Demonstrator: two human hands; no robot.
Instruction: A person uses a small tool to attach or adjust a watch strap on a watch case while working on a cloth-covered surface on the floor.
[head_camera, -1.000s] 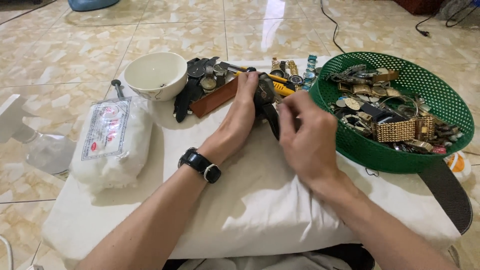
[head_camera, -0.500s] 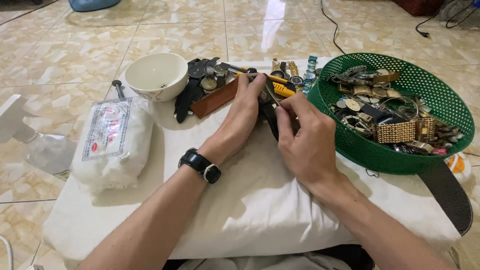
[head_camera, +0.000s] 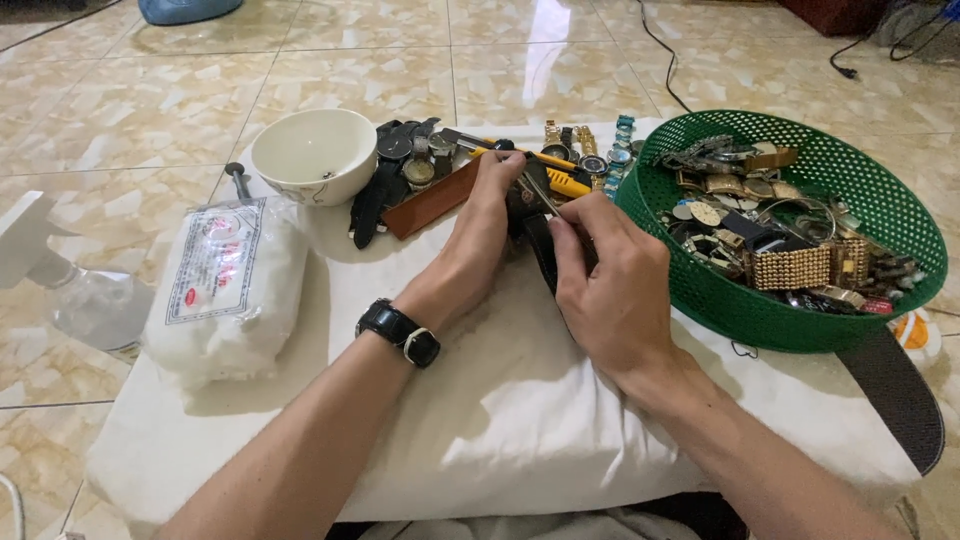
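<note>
Roughly left to right: far left of frame sat a white cotton pack (head_camera: 225, 285) on the pad (head_camera: 480, 420), w/ a white bowl (head_camera: 313, 155) above it, upper left of centre. Just right of the bowl lay a heap of watches (head_camera: 410, 165) and a brown strap (head_camera: 432, 200).

Centre frame, left hand (head_camera: 480, 225), w/ a black wristwatch (head_camera: 398, 333) on its wrist, was closed on the watch (head_camera: 520, 195), thumb and fingers pinning the case down on the pad; its black strap (head_camera: 543, 255) trailed down between the hands. Right hand (head_camera: 610, 280) was pinched shut on a thin metal tool (head_camera: 540, 192), tip up against the watch near the strap end. Exact contact point was too small to tell. A yellow-handled tool (head_camera: 565, 183) lay just behind the hands.

Right of frame, green basket (head_camera: 790, 320) held mixed metal watches and bracelets; a dark belt (head_camera: 895, 395) ran out under it at lower right.

Judgement on doing this well: keep the case pressed flat so it can't rock, brace the right hand's heel on the pad, work the tip w/ small controlled pressure, angled away from the left fingers. A slip would prob. scratch the case or jab a fingertip. Any tiny part freed should go straight in the bowl.
</note>
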